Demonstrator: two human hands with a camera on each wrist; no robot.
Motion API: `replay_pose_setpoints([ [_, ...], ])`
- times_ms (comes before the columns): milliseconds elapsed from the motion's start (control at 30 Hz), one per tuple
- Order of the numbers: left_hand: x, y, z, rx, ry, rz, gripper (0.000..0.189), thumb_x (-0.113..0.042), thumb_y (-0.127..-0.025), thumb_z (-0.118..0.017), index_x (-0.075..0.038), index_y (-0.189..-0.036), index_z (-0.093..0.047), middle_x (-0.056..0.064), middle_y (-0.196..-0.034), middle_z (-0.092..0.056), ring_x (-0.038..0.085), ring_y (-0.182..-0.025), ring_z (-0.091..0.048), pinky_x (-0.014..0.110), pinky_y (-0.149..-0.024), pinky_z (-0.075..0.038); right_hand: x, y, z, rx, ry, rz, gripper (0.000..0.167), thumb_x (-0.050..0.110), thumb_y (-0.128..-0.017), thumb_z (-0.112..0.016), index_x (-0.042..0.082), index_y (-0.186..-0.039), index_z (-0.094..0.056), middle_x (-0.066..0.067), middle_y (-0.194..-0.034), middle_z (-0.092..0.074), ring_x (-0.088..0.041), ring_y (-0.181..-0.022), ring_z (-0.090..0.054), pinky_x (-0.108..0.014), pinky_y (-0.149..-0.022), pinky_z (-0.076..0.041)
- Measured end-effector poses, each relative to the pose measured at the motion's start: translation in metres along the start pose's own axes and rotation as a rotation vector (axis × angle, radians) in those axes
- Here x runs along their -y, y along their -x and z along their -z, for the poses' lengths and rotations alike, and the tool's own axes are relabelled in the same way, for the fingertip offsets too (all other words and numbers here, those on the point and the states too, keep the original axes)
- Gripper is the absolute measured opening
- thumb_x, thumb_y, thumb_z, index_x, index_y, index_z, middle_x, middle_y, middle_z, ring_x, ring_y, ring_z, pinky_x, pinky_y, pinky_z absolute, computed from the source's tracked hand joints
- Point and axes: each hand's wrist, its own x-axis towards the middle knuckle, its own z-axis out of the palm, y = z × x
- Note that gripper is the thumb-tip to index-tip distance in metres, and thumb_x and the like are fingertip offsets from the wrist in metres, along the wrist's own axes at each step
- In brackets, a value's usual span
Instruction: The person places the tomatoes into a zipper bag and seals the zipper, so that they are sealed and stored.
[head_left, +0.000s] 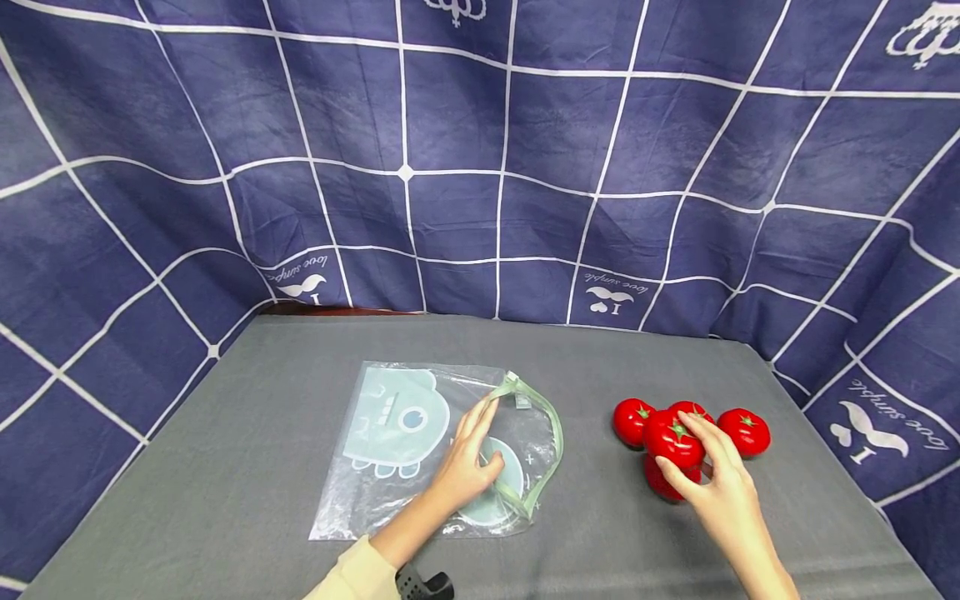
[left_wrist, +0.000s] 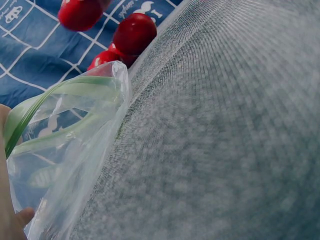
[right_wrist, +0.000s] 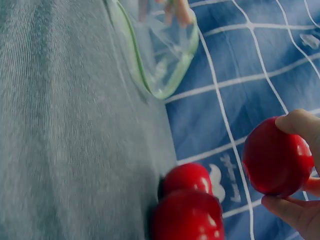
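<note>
Left hand (head_left: 463,468), fingers extended, seemingly props the clear bag (head_left: 412,425) open at its mouth; rightward, the right hand (head_left: 718,477) grips a tomato (head_left: 666,442) by its sides, near other tomatoes (head_left: 744,432).

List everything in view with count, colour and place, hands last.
Held tomato: 1, red with green top, in the right hand
Other tomatoes: 4, red, on the table's right side
Zip bag: 1, clear with green-edged mouth and pale blue print, mid-table
Table: 1, grey, beneath these
Curtain backdrop: navy with white grid, behind and beside the table
Sleeve: 1, cream, left arm
Hands: 2, left at bag, right on tomato
</note>
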Motion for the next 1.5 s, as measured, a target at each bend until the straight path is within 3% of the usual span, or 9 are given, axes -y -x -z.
replay_pose_setpoints([
  [200, 0.002, 0.000, -0.001, -0.007, -0.008, -0.019, 0.076, -0.008, -0.070, -0.057, -0.008, -0.141, -0.032, 0.014, -0.144, -0.033, 0.032, -0.129, -0.035, 0.050, -0.099, -0.036, 0.010, -0.005, -0.019, 0.054, -0.012, 0.075, 0.061, 0.010, -0.067, -0.077, 0.016, -0.124, -0.055, -0.007, -0.122, -0.052, 0.018, -0.108, -0.033, 0.006, -0.085, -0.022],
  [400, 0.002, -0.001, -0.001, -0.006, 0.005, -0.003, 0.076, -0.009, -0.070, -0.058, -0.007, -0.141, -0.032, 0.014, -0.145, -0.032, 0.032, -0.130, -0.033, 0.051, -0.101, -0.035, 0.019, -0.010, -0.044, 0.134, -0.070, 0.123, 0.061, 0.011, -0.067, -0.077, 0.015, -0.123, -0.055, -0.005, -0.123, -0.052, 0.013, -0.109, -0.038, 0.004, -0.078, -0.032],
  [500, 0.002, -0.001, -0.002, 0.002, 0.017, 0.007, 0.075, -0.008, -0.070, -0.057, -0.007, -0.141, -0.032, 0.013, -0.146, -0.031, 0.032, -0.130, -0.032, 0.051, -0.101, -0.034, 0.022, -0.011, -0.057, 0.170, -0.078, 0.127, 0.061, 0.012, -0.066, -0.078, 0.015, -0.123, -0.055, -0.004, -0.123, -0.052, 0.003, -0.110, -0.043, 0.003, -0.081, -0.033],
  [567, 0.002, 0.000, -0.002, -0.003, 0.015, 0.005, 0.075, -0.008, -0.070, -0.057, -0.007, -0.141, -0.032, 0.013, -0.146, -0.031, 0.032, -0.130, -0.033, 0.051, -0.101, -0.035, 0.025, -0.012, -0.066, 0.198, -0.084, 0.123, 0.061, 0.012, -0.067, -0.078, 0.015, -0.123, -0.055, -0.003, -0.124, -0.052, -0.005, -0.110, -0.047, -0.003, -0.083, -0.040],
  [667, 0.003, -0.001, -0.002, -0.015, 0.000, -0.001, 0.075, -0.008, -0.070, -0.057, -0.007, -0.141, -0.033, 0.011, -0.145, -0.032, 0.031, -0.129, -0.034, 0.050, -0.100, -0.035, 0.028, -0.014, -0.080, 0.212, -0.083, 0.129, 0.060, 0.013, -0.066, -0.078, 0.014, -0.122, -0.055, -0.005, -0.123, -0.053, -0.016, -0.108, -0.052, -0.020, -0.082, -0.050],
  [767, 0.002, -0.001, -0.002, -0.025, -0.013, -0.008, 0.075, -0.008, -0.069, -0.057, -0.007, -0.140, -0.034, 0.011, -0.144, -0.034, 0.030, -0.128, -0.036, 0.048, -0.100, -0.036, 0.031, -0.015, -0.096, 0.215, -0.099, 0.150, 0.059, 0.013, -0.066, -0.078, 0.013, -0.121, -0.057, -0.007, -0.122, -0.054, -0.020, -0.106, -0.056, -0.037, -0.081, -0.051],
  [1000, 0.001, -0.001, -0.001, -0.034, -0.037, -0.034, 0.073, -0.008, -0.068, -0.058, -0.003, -0.138, -0.036, 0.012, -0.143, -0.036, 0.029, -0.126, -0.039, 0.048, -0.097, -0.038, 0.037, -0.015, -0.129, 0.244, -0.120, 0.118, 0.058, 0.016, -0.067, -0.076, 0.015, -0.121, -0.057, -0.006, -0.122, -0.054, -0.023, -0.107, -0.056, -0.043, -0.086, -0.048],
  [1200, 0.000, -0.001, 0.000, -0.026, -0.034, -0.034, 0.074, -0.008, -0.068, -0.059, -0.004, -0.138, -0.036, 0.012, -0.143, -0.035, 0.029, -0.126, -0.038, 0.048, -0.097, -0.039, 0.041, -0.015, -0.150, 0.238, -0.154, 0.108, 0.058, 0.013, -0.066, -0.075, 0.013, -0.121, -0.056, -0.010, -0.121, -0.053, -0.029, -0.107, -0.056, -0.047, -0.085, -0.048],
  [1500, 0.001, 0.000, -0.001, -0.031, -0.035, -0.047, 0.074, -0.008, -0.067, -0.058, -0.003, -0.138, -0.037, 0.014, -0.142, -0.036, 0.029, -0.125, -0.039, 0.048, -0.096, -0.040, 0.044, -0.009, -0.174, 0.141, -0.212, 0.207, 0.061, 0.015, -0.063, -0.078, 0.011, -0.119, -0.056, -0.009, -0.117, -0.054, -0.027, -0.103, -0.056, -0.043, -0.080, -0.048],
])
